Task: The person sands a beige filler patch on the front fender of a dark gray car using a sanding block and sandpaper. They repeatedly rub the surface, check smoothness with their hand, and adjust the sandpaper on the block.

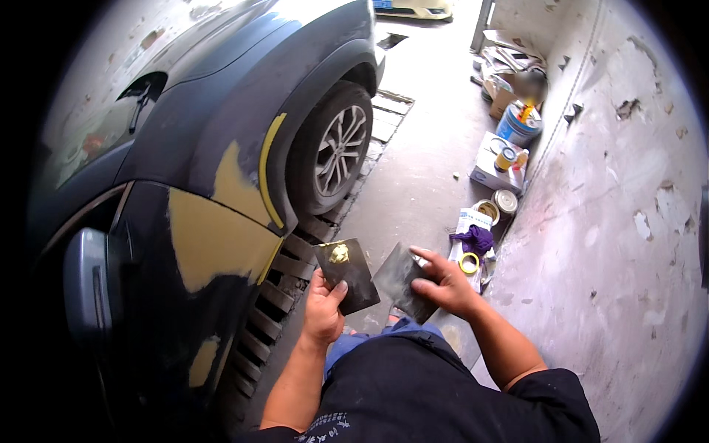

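My left hand [323, 304] is closed on a dark, flat putty spreader [354, 283], thumb on its face. A small lump of yellow body filler [339, 254] sits near its far edge. In my right hand [446, 283] is a second, greyish flat spreader [399, 279], gripped between thumb and fingers. The two plates are held close side by side in front of my waist. To the left stands a dark car [244, 96] with dried tan filler [218, 240] across its door and fender. Yellow masking tape [269, 166] runs along the wheel arch trim.
A slatted floor grate [266, 321] lies beside the car, near its wheel [336, 151]. Along the right wall [591, 244] stand tins [505, 201], a white box [496, 164], a blue-and-white bucket [518, 124], a purple cloth [475, 239] and a tape roll [469, 263]. Another car [413, 9] is at the far end.
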